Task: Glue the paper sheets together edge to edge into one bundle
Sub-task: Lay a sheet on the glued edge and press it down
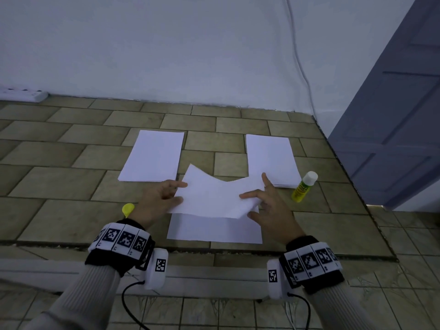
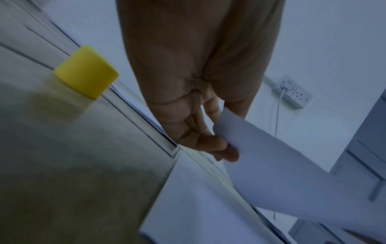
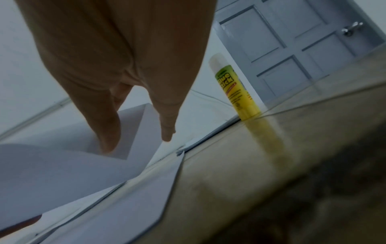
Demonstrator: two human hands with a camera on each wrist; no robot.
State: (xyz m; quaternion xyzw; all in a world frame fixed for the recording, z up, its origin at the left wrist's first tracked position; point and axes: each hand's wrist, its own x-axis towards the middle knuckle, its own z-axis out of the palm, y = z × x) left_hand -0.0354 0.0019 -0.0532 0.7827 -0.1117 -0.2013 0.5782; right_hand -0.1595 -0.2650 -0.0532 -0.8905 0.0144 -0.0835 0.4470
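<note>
A white paper sheet (image 1: 214, 196) hangs curved in the air just above another sheet (image 1: 214, 231) lying flat on the tiled floor. My left hand (image 1: 164, 192) pinches the lifted sheet's left edge (image 2: 240, 137) between thumb and fingers. My right hand (image 1: 264, 203) holds its right edge, thumb under and a finger on top, other fingers spread (image 3: 108, 135). Two paper stacks lie further back, one on the left (image 1: 153, 157) and one on the right (image 1: 271, 160). An uncapped yellow glue stick (image 1: 303, 186) (image 3: 236, 87) stands right of the right stack.
The glue's yellow cap (image 1: 128, 209) (image 2: 85, 72) sits on the floor beside my left wrist. A white wall runs behind the papers, with a power strip (image 1: 23, 94) at far left and a cable (image 1: 302, 67). A grey door (image 1: 392, 115) stands at right.
</note>
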